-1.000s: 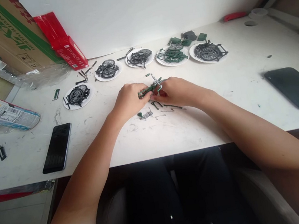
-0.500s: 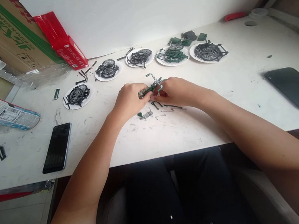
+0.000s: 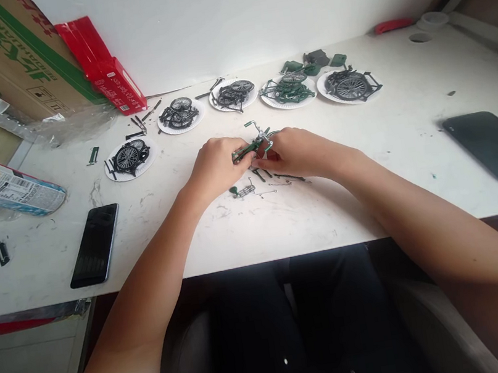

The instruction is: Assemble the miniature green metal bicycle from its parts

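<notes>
Green model bicycle frame (image 3: 251, 147): we find it above the middle of the bench (image 3: 219, 234), tilted, between both hands; we take it as dial centre, twelve toward the wall. The left hand (image 3: 215, 163) pinches its rear end between thumb and fingers. The right hand (image 3: 294, 148) is curled narrow at the front end, just below the handlebar (image 3: 260, 131); its fingertips are partly hidden, and we cannot tell what, if anything, they grip.

For sound handling, we advise bracing the left pinch on the thick tubes, working the right fingertips in small, straight pushes, and keeping force off the handlebar, which we judge easily bent.

Materials: the frame appears to be glossy green plastic or painted metal; the handlebar is silvery and curved, with green grips. Between six and seven o'clock lie a rounded green saddle-like piece (image 3: 233, 190) and a silvery openwork rack (image 3: 245, 191). Straight green rods (image 3: 292, 176) lie between four and five. Between one and two, a fluted white plate (image 3: 288, 106) bears tangled green parts (image 3: 288, 90).
</notes>
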Demonstrator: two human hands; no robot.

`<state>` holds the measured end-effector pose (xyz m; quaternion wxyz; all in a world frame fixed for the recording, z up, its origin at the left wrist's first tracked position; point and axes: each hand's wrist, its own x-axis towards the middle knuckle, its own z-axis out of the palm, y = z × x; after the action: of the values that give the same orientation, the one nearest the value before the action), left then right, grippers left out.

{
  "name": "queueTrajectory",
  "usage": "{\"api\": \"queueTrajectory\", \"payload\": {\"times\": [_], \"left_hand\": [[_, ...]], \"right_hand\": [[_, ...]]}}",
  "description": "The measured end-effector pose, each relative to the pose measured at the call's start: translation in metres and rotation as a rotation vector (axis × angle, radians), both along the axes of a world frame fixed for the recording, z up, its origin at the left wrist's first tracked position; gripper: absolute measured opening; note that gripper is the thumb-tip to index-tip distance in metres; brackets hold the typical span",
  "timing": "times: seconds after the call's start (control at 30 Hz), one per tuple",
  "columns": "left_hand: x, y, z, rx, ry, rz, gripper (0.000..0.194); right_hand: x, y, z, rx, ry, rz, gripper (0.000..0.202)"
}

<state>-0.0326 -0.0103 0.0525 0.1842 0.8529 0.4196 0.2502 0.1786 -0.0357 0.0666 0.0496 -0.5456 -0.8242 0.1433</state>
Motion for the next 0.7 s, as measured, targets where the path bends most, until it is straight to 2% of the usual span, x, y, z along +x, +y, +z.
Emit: {"api": "queueTrajectory", "payload": {"times": [0.7], "left_hand": [[-0.0007,0.0009,-0.002,0.005,-0.016,-0.01,0.022]], "right_hand": [[-0.0006,-0.0009,0.0016,-0.012,-0.005,-0.009,0.042]]}}
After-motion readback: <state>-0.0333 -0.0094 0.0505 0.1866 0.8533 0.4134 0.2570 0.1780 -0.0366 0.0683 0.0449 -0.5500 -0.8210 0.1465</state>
